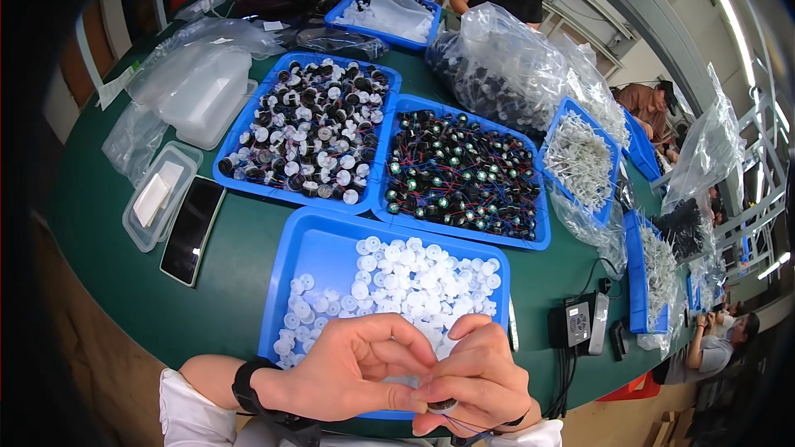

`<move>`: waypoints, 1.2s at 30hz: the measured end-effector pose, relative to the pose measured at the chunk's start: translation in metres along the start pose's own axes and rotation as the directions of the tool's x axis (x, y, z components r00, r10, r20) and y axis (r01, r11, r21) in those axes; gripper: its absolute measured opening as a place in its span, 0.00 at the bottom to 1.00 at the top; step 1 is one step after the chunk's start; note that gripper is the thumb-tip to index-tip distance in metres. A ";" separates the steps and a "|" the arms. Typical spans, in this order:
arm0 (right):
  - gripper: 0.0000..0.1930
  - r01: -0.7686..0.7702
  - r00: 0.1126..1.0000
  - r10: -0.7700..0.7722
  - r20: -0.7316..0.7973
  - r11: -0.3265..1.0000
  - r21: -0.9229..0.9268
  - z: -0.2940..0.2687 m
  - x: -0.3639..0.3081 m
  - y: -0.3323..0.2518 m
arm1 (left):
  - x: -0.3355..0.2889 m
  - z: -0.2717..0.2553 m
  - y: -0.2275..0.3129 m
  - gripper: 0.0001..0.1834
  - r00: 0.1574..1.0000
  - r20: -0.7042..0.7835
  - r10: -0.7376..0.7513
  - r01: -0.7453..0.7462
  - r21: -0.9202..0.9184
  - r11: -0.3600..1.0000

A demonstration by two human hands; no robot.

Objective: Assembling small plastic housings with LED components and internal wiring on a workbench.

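My right hand (479,374) is closed round a small round motor (443,405), with thin dark wires trailing from it below the fingers. My left hand (356,368) meets it from the side, its thumb and fingertips pinched together at the motor's top; whatever they hold there is hidden. Both hands are over the near edge of a blue tray (281,281). White translucent plastic gears (414,273) lie loose in that tray, heaped mostly at its far right. Behind it, one blue tray (530,236) holds black motors with red and blue wires (464,170).
Another blue tray (240,178) holds motors with white gears. A phone (192,232) and a clear plastic box (153,199) lie left. A black power box (571,323) with cables stands right. Plastic bags (505,58) and trays of white parts (580,161) are beyond; several people work farther off.
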State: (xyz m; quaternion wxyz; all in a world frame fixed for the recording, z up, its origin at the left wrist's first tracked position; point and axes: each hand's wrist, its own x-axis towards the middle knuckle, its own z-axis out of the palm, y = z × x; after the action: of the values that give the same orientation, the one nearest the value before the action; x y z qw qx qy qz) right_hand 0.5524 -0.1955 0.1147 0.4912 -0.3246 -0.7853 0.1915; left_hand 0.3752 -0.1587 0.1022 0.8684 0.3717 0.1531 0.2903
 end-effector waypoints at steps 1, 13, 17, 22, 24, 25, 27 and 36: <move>0.18 0.000 1.000 0.000 -0.008 1.000 0.004 0.000 0.000 -0.001 | 0.000 0.000 0.001 0.19 1.000 -0.002 -0.031 0.031 0.011 0.999; 0.22 -0.009 0.996 0.023 0.088 0.987 -0.161 -0.011 0.005 -0.003 | 0.008 -0.014 -0.005 0.21 0.962 0.271 0.040 0.025 -0.232 0.972; 0.22 0.054 0.998 -0.047 0.032 0.965 -0.255 -0.013 0.006 -0.004 | 0.012 -0.007 0.000 0.22 0.978 0.206 0.025 0.009 -0.164 0.986; 0.20 0.131 0.991 -0.116 0.061 0.893 -0.431 -0.010 0.005 -0.009 | 0.014 -0.010 0.004 0.27 0.981 0.165 -0.103 0.120 -0.095 0.988; 0.19 0.164 0.986 -0.145 0.077 0.845 -0.509 -0.012 0.003 -0.009 | 0.014 -0.008 0.004 0.28 0.986 0.132 -0.097 0.110 -0.097 0.989; 0.19 0.160 0.987 -0.145 0.071 0.846 -0.508 -0.011 0.004 -0.010 | 0.013 -0.007 0.005 0.29 0.992 0.099 -0.083 0.093 -0.102 0.990; 0.19 0.127 0.991 -0.130 0.025 0.881 -0.455 -0.010 0.005 -0.011 | 0.011 -0.011 0.004 0.27 0.989 0.133 -0.058 0.069 -0.080 0.994; 0.19 0.056 0.998 -0.059 -0.011 0.986 -0.159 -0.009 0.005 0.000 | 0.009 -0.013 0.000 0.26 0.983 0.174 -0.064 0.095 -0.174 0.980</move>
State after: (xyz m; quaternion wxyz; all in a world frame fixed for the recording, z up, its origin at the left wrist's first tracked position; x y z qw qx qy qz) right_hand 0.5585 -0.1922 0.1220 0.4752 -0.3415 -0.8032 0.1116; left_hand 0.3759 -0.1454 0.0929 0.9194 0.3075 0.0674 0.2357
